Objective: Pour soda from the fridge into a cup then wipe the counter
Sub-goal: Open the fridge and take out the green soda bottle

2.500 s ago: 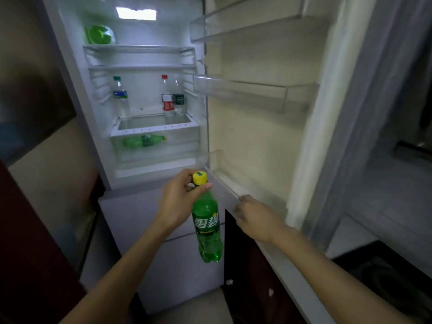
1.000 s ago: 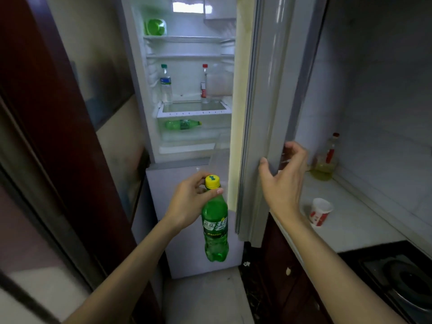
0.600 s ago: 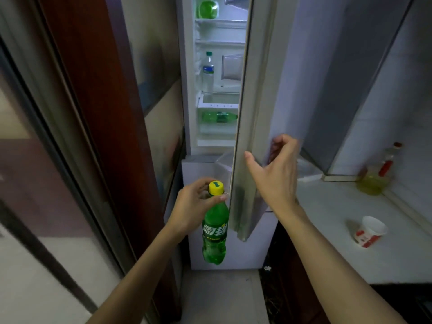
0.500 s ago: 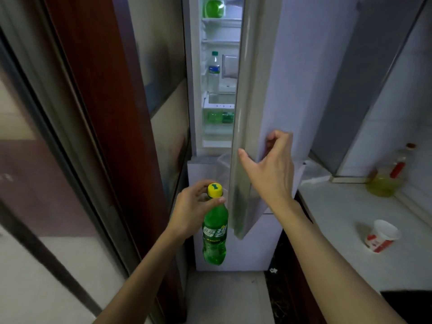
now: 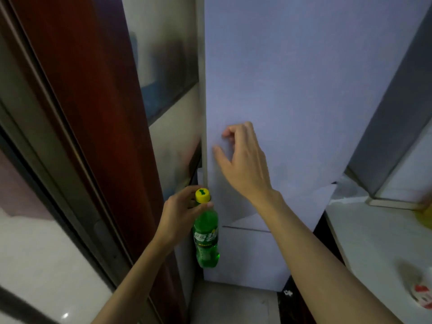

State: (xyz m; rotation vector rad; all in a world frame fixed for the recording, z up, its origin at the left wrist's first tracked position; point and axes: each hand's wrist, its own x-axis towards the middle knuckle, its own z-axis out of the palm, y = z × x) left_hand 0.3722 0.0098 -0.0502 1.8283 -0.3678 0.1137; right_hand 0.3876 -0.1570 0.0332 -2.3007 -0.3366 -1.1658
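Note:
My left hand (image 5: 180, 211) grips a green soda bottle (image 5: 206, 239) by the neck, just under its yellow cap; the bottle hangs upright in front of the fridge's lower section. The pale fridge door (image 5: 292, 90) fills the upper middle and lies flat against the fridge, so the inside is hidden. On the door's face near its left edge rests my right hand (image 5: 243, 162), thumb spread and fingers loosely bent, holding nothing. A white paper cup with red print (image 5: 423, 298) sits on the counter at the far right edge, partly cut off.
The light counter (image 5: 374, 242) runs along the right, with dark cabinet fronts below it. A yellowish bottle (image 5: 426, 217) shows at the right edge. A red-brown door frame (image 5: 93, 113) and glass panel stand close on the left. The floor strip (image 5: 233, 305) before the fridge is narrow.
The fridge door has swung shut and the shelves are no longer seen. My right hand moved from gripping the door's edge onto its face. The bottle stays in my left hand.

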